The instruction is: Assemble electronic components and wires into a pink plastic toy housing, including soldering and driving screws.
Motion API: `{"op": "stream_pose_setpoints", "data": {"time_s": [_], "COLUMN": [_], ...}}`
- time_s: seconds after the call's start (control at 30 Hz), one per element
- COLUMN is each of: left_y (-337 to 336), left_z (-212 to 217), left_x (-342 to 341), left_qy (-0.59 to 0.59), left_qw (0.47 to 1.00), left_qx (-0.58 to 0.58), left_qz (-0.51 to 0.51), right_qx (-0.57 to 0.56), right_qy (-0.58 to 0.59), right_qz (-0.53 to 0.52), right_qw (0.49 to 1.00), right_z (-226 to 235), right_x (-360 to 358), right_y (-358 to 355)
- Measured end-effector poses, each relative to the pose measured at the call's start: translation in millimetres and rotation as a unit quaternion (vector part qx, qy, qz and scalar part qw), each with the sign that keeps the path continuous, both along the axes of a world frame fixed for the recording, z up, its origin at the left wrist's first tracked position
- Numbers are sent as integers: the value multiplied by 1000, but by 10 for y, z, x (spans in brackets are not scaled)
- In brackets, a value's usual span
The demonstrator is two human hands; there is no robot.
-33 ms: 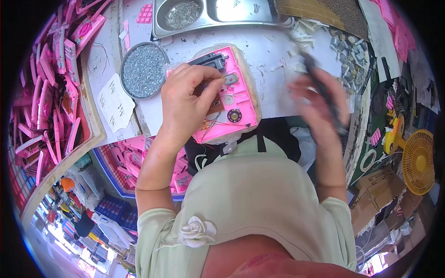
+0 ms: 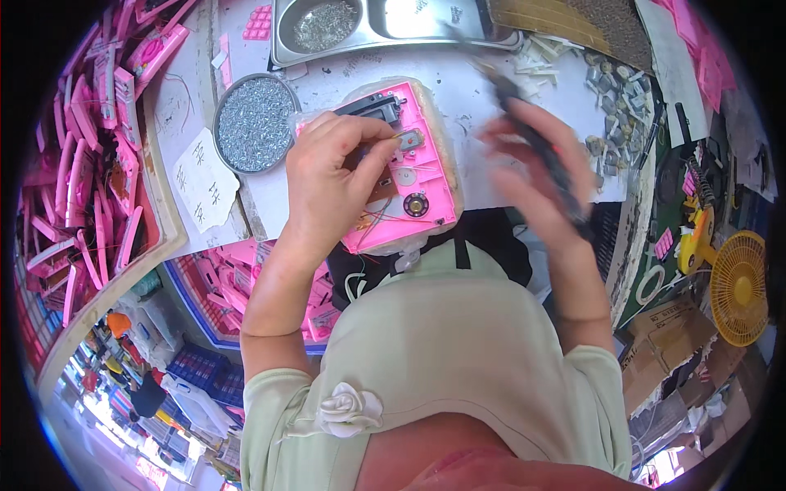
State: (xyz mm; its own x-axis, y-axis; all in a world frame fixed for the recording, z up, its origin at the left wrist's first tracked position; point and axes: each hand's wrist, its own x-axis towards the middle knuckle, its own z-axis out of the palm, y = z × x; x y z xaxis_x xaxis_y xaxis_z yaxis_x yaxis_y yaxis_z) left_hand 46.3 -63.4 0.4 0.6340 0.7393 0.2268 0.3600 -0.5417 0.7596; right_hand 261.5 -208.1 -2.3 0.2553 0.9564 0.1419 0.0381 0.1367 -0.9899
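Note:
A pink plastic casing (image 2: pixel 438 176) lies open side up on a padded support wrapped in clear film. Inside it sit a black part (image 2: pixel 372 106), a small round speaker (image 2: pixel 416 204), a white disc (image 2: pixel 404 176) and thin wires. My left hand (image 2: pixel 332 168) rests over the casing's left side, thumb and forefinger pinched at the edge of a small grey metal part (image 2: pixel 410 140). Whatever lies between those fingertips is hidden. To the right, above the table, my right hand (image 2: pixel 544 159) is wrapped round a slim black screwdriver (image 2: pixel 536 143), blurred, its tip pointing away and left.
A round dish of small screws (image 2: pixel 255 123) stands left of the casing. Behind is a metal tray (image 2: pixel 401 49) with more small metal parts. Small grey parts (image 2: pixel 614 102) pile up at the right. Pink casings (image 2: pixel 78 180) crowd the left; a yellow fan (image 2: pixel 739 286) stands right.
My right hand and the screwdriver have shifted left, closer to the casing. My left hand has stayed in place.

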Motion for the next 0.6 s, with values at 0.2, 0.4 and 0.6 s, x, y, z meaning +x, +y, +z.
{"op": "stream_pose_setpoints", "data": {"time_s": [0.2,0.4,0.6], "left_y": [-23,-22,-14], "left_z": [5,-37,-64], "left_x": [-61,-106,-79], "left_qy": [-21,-47,-45], "left_qw": [998,995,998], "left_qx": [-56,-84,-47], "left_qz": [15,16,6], "right_qx": [46,24,72], "right_qy": [-85,-27,-161], "right_qz": [95,40,-4], "right_qw": [991,999,984], "right_z": [-144,-200,-235], "right_x": [-326,-444,-417], "right_y": [691,652,556]}}
